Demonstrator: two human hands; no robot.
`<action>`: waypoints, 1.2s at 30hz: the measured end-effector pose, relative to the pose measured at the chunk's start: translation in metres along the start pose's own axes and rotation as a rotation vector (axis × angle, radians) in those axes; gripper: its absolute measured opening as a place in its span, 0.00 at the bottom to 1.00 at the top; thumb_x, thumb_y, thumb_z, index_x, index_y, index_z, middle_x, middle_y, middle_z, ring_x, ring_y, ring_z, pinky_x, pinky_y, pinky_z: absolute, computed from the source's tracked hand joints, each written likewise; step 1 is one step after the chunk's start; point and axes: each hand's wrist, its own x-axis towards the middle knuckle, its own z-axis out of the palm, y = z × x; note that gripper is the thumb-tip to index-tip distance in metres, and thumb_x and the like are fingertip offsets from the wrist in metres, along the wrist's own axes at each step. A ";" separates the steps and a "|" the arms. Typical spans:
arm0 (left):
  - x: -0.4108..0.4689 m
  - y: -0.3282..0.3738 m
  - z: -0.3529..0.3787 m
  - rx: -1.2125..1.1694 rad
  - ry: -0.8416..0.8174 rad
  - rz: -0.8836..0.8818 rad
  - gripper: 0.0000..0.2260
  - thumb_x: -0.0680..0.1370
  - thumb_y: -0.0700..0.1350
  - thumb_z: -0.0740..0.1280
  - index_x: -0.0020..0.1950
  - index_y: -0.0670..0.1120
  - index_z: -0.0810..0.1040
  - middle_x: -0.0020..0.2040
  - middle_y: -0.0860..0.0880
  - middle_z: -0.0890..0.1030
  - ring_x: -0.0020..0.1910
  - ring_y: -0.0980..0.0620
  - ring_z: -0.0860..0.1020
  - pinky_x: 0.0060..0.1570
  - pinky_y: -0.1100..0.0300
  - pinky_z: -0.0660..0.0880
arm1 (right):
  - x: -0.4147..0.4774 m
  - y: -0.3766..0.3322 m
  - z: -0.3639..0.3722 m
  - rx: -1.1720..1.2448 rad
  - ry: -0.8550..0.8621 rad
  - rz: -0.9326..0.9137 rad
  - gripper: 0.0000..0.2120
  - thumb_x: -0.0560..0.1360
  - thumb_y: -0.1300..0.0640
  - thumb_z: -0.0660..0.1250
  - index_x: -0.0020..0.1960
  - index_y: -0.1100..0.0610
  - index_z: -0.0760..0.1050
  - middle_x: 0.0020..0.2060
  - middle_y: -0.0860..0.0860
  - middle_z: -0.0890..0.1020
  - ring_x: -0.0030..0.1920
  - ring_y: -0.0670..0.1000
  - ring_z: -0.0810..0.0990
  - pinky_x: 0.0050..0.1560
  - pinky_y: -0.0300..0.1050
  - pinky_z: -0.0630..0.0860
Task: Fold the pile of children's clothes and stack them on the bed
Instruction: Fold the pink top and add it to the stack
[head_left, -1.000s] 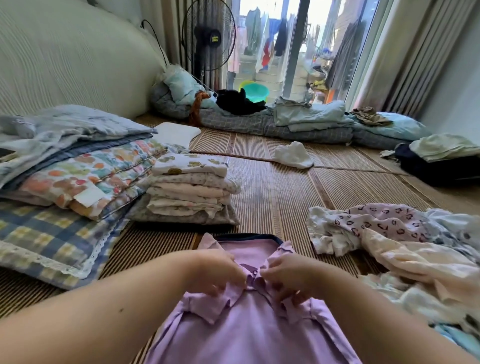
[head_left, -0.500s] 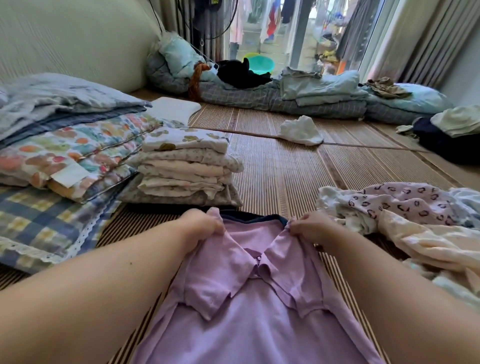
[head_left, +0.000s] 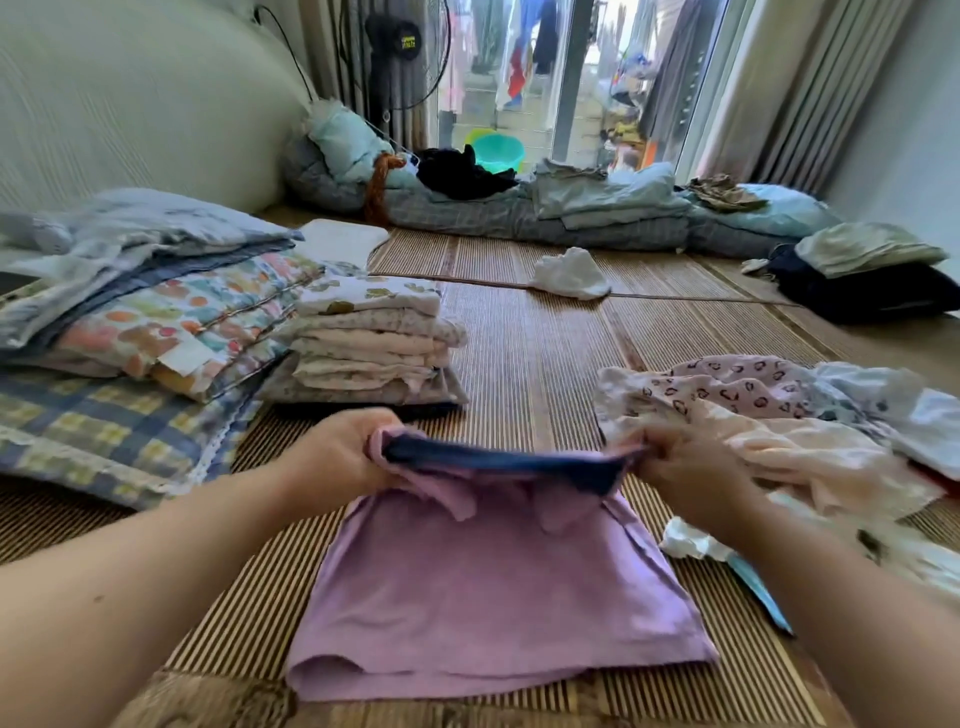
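We look down at two bare forearms reaching forward over a purple shirt (head_left: 493, 587) spread on a woven mat (head_left: 545, 353). The lower part of the shirt lies flat on the mat, directly in front of us, with its hem nearest to us. Its far edge is raised off the mat between the two hands.

The left hand (head_left: 343, 457) has a closed grip on the left end of that raised edge, its fingers curled round the purple cloth. The right hand (head_left: 685, 467) has a closed grip on the right end, fingers bunched and pinching the cloth. A dark blue band (head_left: 498, 460) runs along the raised edge from one hand to the other; we cannot tell whether it is part of the shirt or a separate piece.

Beyond the left hand, a stack of folded clothes (head_left: 374, 348) sits on the mat, pale and patterned, with a leaf-print piece on top. The stack lies just beside a pile of folded quilts (head_left: 156, 322), which rests on a blue and yellow checked pillow (head_left: 104, 431) at the left.

To the right, touching the right hand's side, lies a loose pile of clothes (head_left: 753, 410), unfolded, with a pink heart-print piece and a peach piece uppermost.

Farther off, a small white cloth (head_left: 571, 273) lies alone on the mat. Behind it, rolled grey and pale blue bedding (head_left: 597, 218) lines the far edge, with a green basin (head_left: 496, 150) and a standing fan (head_left: 400, 47) by the window.
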 end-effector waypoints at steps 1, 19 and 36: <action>-0.013 -0.004 0.003 0.158 -0.046 0.036 0.10 0.68 0.39 0.75 0.43 0.52 0.81 0.41 0.59 0.83 0.42 0.63 0.78 0.45 0.69 0.73 | -0.016 0.006 0.002 -0.147 -0.014 -0.006 0.17 0.72 0.72 0.66 0.37 0.51 0.80 0.34 0.46 0.82 0.36 0.44 0.78 0.38 0.32 0.73; -0.089 0.024 0.041 1.054 -0.629 0.098 0.21 0.76 0.66 0.50 0.53 0.59 0.77 0.53 0.56 0.78 0.49 0.52 0.74 0.52 0.52 0.71 | -0.050 0.015 0.069 -0.900 -0.453 0.284 0.23 0.80 0.45 0.52 0.74 0.38 0.56 0.78 0.48 0.49 0.77 0.61 0.44 0.68 0.75 0.41; -0.086 0.011 0.052 0.775 -0.724 0.069 0.40 0.68 0.71 0.65 0.76 0.64 0.52 0.79 0.59 0.48 0.77 0.57 0.46 0.74 0.56 0.44 | -0.126 -0.021 0.074 -0.684 -0.477 -0.210 0.37 0.66 0.25 0.56 0.71 0.41 0.67 0.64 0.39 0.76 0.61 0.43 0.75 0.60 0.40 0.71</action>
